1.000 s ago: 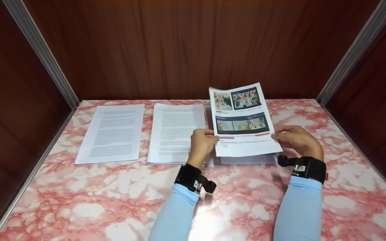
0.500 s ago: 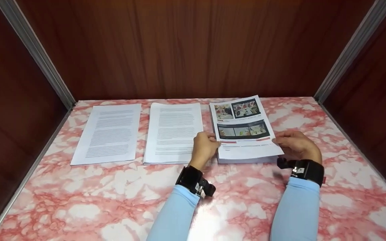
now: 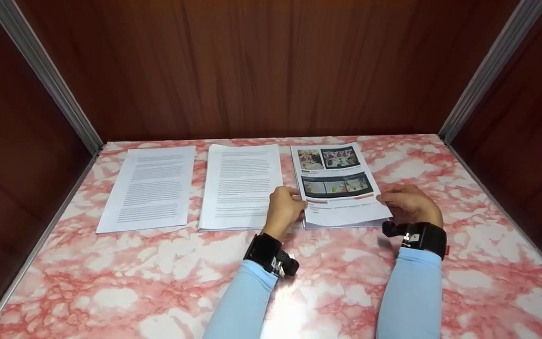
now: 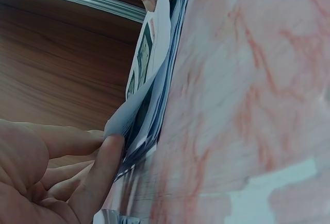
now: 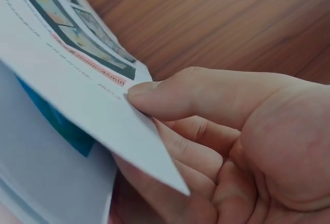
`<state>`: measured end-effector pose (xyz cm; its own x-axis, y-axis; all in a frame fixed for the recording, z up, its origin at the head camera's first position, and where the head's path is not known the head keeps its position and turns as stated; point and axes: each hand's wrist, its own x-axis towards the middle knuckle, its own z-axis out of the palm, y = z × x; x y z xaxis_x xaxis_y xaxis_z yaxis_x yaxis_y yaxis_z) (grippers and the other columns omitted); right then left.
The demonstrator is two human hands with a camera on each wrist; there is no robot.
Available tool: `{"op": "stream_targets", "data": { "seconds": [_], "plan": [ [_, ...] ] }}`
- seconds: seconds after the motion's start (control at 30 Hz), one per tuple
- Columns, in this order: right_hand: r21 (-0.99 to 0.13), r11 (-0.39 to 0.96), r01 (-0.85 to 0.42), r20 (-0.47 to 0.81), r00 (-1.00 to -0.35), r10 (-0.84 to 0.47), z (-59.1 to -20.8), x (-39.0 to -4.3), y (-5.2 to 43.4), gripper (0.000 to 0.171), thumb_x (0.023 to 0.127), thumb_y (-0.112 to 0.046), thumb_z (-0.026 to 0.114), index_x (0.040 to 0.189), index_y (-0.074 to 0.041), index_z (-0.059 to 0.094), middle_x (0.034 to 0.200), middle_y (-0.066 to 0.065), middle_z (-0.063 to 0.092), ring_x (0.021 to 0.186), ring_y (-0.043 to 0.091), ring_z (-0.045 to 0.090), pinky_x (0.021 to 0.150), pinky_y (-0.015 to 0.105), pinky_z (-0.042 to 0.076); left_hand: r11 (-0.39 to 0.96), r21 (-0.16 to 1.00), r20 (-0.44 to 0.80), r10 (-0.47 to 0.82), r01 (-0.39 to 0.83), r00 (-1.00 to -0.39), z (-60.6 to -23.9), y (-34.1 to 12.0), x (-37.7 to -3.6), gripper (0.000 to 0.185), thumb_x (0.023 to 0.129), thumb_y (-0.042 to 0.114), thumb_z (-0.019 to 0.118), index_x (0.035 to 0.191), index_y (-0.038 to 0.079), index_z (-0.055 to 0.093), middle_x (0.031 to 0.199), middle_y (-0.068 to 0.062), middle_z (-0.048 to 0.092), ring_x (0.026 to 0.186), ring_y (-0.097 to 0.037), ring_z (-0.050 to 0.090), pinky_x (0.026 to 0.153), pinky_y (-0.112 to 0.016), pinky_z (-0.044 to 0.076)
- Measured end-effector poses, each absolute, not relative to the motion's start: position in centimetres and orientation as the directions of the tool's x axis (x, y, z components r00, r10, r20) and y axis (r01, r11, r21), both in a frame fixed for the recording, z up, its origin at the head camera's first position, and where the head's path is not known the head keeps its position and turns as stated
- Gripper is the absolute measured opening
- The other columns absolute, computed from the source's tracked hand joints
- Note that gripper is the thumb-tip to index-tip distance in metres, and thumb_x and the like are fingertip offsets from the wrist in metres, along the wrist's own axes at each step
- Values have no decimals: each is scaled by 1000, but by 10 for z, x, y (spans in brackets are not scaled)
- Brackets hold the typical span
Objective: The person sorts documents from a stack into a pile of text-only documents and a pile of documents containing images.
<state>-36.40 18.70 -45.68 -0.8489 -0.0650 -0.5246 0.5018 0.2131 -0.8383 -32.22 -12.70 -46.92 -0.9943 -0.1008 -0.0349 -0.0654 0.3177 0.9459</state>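
A printed sheet of paper (image 3: 341, 207) with colour pictures lies over the right-hand paper stack (image 3: 318, 225), its near edge lifted a little off the pages below. My left hand (image 3: 284, 207) pinches the sheet's left edge between thumb and fingers; the left wrist view shows the sheet (image 4: 126, 113) bowing up from the stack there. On the other side my right hand (image 3: 412, 205) pinches the right edge, the thumb on top in the right wrist view. Beneath the raised sheet (image 5: 98, 100) a blue-green printed patch (image 5: 56, 118) shows on a lower page.
Left of the hands lies a middle stack of text pages (image 3: 243, 188), close to my left wrist. A thinner stack of text pages (image 3: 151, 188) sits farther left. The red-and-white marbled table (image 3: 158, 282) is enclosed by brown wood-grain panels (image 3: 252, 70).
Both hands have lowered the picture sheet from above the right-hand stack down onto it. Its far edge now lies near the stack's far edge. The view has shifted slightly.
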Motion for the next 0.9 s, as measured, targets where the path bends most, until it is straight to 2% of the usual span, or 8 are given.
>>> {"op": "stream_targets", "data": {
  "seconds": [0.13, 0.33, 0.5, 0.6, 0.73, 0.83, 0.9],
  "plan": [
    [-831, 195, 521, -540, -840, -56, -453, -362, 184, 45, 84, -13, 75, 122, -4, 52, 99, 5, 68, 91, 21, 63, 81, 36, 51, 309, 947, -54, -106, -84, -993, -469, -127, -323, 35, 77, -4, 69, 112, -6, 68, 78, -7, 71, 61, -26, 69, 47, -23, 51],
    [-839, 115, 531, -539, -841, -46, -439, -347, 176, 43, 82, -12, 77, 118, -2, 54, 94, 8, 71, 89, 23, 65, 81, 40, 51, 358, 930, -42, -108, -78, -993, -467, -127, -321, 35, 78, -1, 71, 112, -5, 68, 77, -6, 71, 58, -21, 68, 48, -23, 51],
    [-832, 113, 543, -546, -838, 3, -434, -343, 176, 47, 81, -13, 77, 121, -1, 54, 96, 12, 68, 93, 30, 64, 84, 44, 50, 545, 837, 26, -141, -56, -990, -460, -127, -319, 36, 78, 9, 75, 113, -2, 69, 79, -2, 72, 70, -16, 68, 66, -28, 54],
    [-824, 186, 536, -538, -842, 42, -436, -349, 177, 51, 83, -13, 75, 127, -1, 52, 108, 17, 64, 98, 32, 62, 86, 43, 51, 637, 768, 37, -154, -71, -987, -456, -127, -317, 37, 79, 13, 74, 113, 0, 69, 81, -2, 72, 81, -20, 68, 75, -33, 53],
    [-788, 385, 481, -491, -868, 81, -439, -359, 177, 53, 83, -14, 73, 130, 0, 52, 115, 18, 60, 97, 26, 61, 81, 36, 53, 689, 720, 27, -140, -78, -990, -454, -125, -316, 35, 80, 16, 74, 110, 0, 70, 90, -11, 72, 87, -29, 68, 78, -39, 53],
    [-776, 444, 448, -470, -880, 66, -441, -363, 174, 50, 83, -12, 72, 127, 3, 55, 109, 16, 65, 94, 24, 62, 78, 33, 53, 711, 698, 23, -131, -78, -991, -455, -123, -316, 24, 79, 16, 73, 98, 1, 73, 91, -14, 71, 85, -30, 68, 75, -41, 53],
    [-790, 414, 452, -476, -878, 50, -442, -364, 171, 48, 82, -7, 72, 125, 6, 56, 101, 15, 67, 90, 24, 63, 77, 35, 53, 718, 692, 25, -128, -76, -991, -457, -123, -316, 13, 78, 13, 72, 88, 4, 74, 88, -14, 71, 80, -30, 67, 72, -42, 53]
  ]
}}
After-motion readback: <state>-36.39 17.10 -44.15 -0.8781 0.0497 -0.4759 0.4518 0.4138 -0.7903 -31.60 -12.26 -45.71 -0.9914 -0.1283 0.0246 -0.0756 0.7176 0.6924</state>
